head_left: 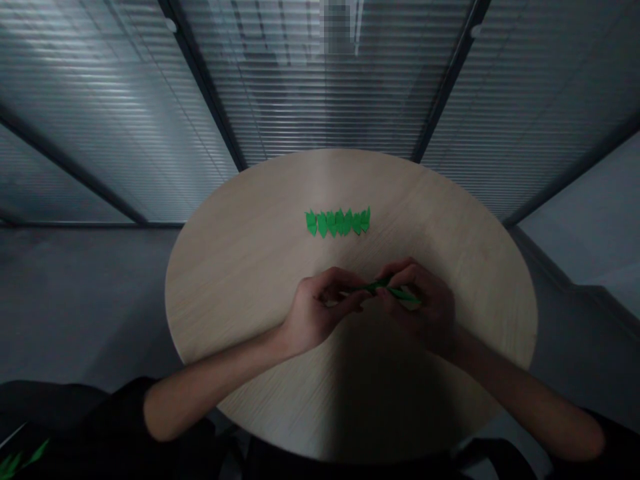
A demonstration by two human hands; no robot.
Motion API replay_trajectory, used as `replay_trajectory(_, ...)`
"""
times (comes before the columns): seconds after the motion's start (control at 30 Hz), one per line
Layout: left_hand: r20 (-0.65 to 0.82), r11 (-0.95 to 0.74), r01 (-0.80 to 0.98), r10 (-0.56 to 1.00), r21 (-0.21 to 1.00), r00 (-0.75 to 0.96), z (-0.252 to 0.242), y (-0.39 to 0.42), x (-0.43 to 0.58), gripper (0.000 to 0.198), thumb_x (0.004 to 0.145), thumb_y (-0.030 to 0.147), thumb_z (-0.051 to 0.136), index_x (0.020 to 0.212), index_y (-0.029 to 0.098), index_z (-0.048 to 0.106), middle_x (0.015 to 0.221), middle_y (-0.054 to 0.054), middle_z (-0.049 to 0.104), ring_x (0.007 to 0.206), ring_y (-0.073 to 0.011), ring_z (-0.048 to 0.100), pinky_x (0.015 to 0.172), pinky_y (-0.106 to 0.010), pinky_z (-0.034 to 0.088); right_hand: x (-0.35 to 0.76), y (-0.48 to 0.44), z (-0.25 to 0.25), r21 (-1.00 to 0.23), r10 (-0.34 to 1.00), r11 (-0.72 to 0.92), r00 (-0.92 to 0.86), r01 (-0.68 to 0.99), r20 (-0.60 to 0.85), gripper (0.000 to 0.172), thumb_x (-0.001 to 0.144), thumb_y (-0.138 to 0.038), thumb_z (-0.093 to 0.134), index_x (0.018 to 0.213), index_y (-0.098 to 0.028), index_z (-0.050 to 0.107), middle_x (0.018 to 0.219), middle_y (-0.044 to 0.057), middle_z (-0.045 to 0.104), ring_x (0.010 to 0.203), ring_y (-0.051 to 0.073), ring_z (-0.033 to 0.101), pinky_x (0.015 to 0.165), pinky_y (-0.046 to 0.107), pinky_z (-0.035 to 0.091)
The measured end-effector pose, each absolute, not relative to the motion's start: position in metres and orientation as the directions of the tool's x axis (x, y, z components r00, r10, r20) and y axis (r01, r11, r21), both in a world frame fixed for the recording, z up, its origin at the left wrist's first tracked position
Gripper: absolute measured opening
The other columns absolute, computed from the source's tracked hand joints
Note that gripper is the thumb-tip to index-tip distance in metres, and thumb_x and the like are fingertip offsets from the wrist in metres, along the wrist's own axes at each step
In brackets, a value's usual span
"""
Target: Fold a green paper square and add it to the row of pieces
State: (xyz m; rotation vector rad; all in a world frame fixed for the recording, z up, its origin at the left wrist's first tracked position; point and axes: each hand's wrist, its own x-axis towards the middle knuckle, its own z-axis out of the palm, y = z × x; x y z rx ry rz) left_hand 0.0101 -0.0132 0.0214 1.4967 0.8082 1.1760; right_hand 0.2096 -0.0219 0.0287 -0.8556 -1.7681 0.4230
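Note:
My left hand (pixel 320 308) and my right hand (pixel 419 303) are close together above the near part of a round light-wood table (pixel 240 280). Both pinch the ends of a narrow folded strip of green paper (pixel 387 290), and my fingers hide part of it. Farther across the tabletop, beyond my hands, lies a neat row of several folded green paper pieces (pixel 338 222), their pointed tips side by side. Neither hand touches that row.
Glass partitions with slatted blinds and dark frames (pixel 325 87) stand behind the table. Grey floor surrounds it. More green paper pieces (pixel 17 457) lie on something dark at the lower left corner, near my left sleeve.

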Motion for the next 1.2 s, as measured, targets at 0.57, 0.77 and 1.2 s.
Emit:
replay_trajectory(0.57, 0.276, -0.255, -0.106, 0.903, 0.961, 0.329, 0.0213, -0.0139, 0.0105, 0.019, 0.090, 0.030, 0.077, 0.094, 0.013, 0.070, 0.086, -0.009, 0.081, 0.074, -0.0184, 0.080, 0.061, -0.023, 0.068, 0.2094, -0.0212, 0.0277, -0.665, 0.735, 0.665, -0.139, 0.341, 0.664, 0.015, 0.089, -0.018, 0.072, 0.082, -0.023, 0.059, 0.089, 0.002, 0.068, 0.073, 0.015, 0.066, 0.064, 0.029, 0.055)
replay_trajectory(0.77, 0.288, -0.259, -0.130, 0.898, 0.957, 0.332, 0.0207, -0.0142, 0.0102, 0.015, 0.091, 0.025, 0.076, 0.095, 0.013, 0.071, 0.087, -0.009, 0.081, 0.076, -0.0183, 0.080, 0.063, -0.023, 0.068, 0.2109, -0.0218, 0.0271, -0.698, 0.760, 0.643, -0.150, 0.314, 0.632, 0.015, 0.089, -0.017, 0.072, 0.083, -0.023, 0.059, 0.090, 0.002, 0.066, 0.073, 0.014, 0.065, 0.065, 0.028, 0.054)
replay_trajectory(1.2, 0.327, -0.349, -0.018, 0.859, 0.937, 0.394, 0.0251, -0.0145, 0.0048, 0.011, 0.093, 0.017, 0.071, 0.102, 0.011, 0.073, 0.088, -0.009, 0.081, 0.070, -0.0153, 0.078, 0.063, -0.021, 0.066, 0.2151, -0.0198, 0.0262, -0.726, 0.782, 0.621, -0.292, 0.294, 0.551, 0.015, 0.092, -0.016, 0.063, 0.105, -0.024, 0.065, 0.095, 0.003, 0.065, 0.085, 0.017, 0.066, 0.074, 0.032, 0.056)
